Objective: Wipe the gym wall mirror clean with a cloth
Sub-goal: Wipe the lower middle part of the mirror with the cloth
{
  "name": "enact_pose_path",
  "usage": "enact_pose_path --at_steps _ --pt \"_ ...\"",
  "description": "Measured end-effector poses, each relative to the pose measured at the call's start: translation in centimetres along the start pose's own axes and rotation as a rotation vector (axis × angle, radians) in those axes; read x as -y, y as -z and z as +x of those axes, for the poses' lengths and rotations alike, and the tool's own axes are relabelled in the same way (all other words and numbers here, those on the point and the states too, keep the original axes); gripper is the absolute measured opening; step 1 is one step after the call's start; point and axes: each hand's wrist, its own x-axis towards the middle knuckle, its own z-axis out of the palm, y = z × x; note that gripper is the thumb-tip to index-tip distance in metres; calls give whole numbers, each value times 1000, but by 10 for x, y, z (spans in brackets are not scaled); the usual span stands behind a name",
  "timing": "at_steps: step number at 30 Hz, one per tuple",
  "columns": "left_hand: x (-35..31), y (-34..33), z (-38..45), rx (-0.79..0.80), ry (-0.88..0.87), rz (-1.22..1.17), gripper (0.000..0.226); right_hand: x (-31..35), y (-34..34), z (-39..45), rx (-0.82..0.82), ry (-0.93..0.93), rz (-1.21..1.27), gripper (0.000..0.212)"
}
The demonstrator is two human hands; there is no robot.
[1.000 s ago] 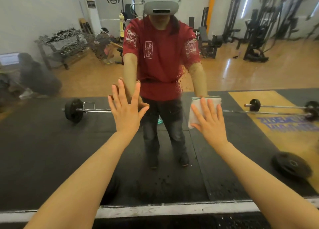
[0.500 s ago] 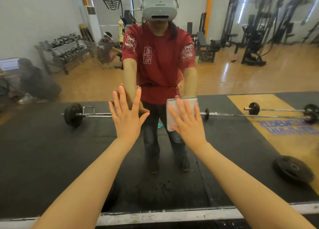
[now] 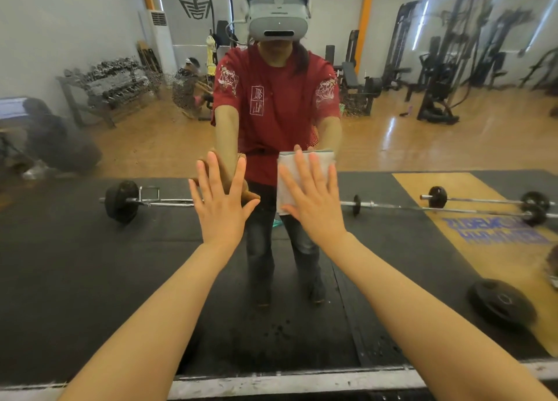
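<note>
- Where it fills almost the whole view, the mirror point(image 3: 90, 264) stands straight ahead of the person, with a pale frame strip point(image 3: 271, 384) along its lower edge; its glass reflects a gym with black floor mats, a wooden floor and weight machines.
- Its upper left part is speckled with droplets or smears, which blur the reflected dumbbell rack point(image 3: 111, 83).
- At the centre of the glass is the reflected person point(image 3: 271, 113) in a red shirt, dark trousers and a grey headset, both arms stretched forward.
- A reflected barbell point(image 3: 120, 201) lies across the black mat behind both hands, and a loose weight plate point(image 3: 501, 305) lies low on the right.
- The left hand point(image 3: 222, 207) lies flat on the bare glass, fingers point(image 3: 205, 177) straight and spread, thumb out to the side, holding nothing.
- The right hand point(image 3: 314, 204) lies flat on the cloth, fingers straight and slightly spread, pressing it against the mirror rather than curling round it.
- The cloth point(image 3: 287, 183), white and folded into a rough rectangle, sits between the right palm and the glass, just right of the left hand and apart from it.
- Its top edge shows above the fingertips, and its left side and lower left corner stick out past the thumb side of the hand; the rest is hidden under the palm.
</note>
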Motion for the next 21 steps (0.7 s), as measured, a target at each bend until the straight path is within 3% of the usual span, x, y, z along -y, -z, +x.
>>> enact_pose_path --at_steps 3,8,12,14,18,21 --pt "1 0 -1 -8 -3 -10 93 -11 -1 -6 -17 -16 -14 101" --pt "2 -3 0 -22 -16 6 92 -61 0 -32 7 -314 43 109" --pt "1 -5 -1 -36 -17 5 94 -56 4 -23 29 -397 71 109" --pt "1 -5 -1 -40 -14 21 94 -43 8 -9 3 -354 61 106" --pt "0 -1 1 -31 -14 16 93 -11 22 37 -34 -93 61 108" --pt "1 3 -2 4 -17 -24 98 -6 28 46 -23 -27 23 110"
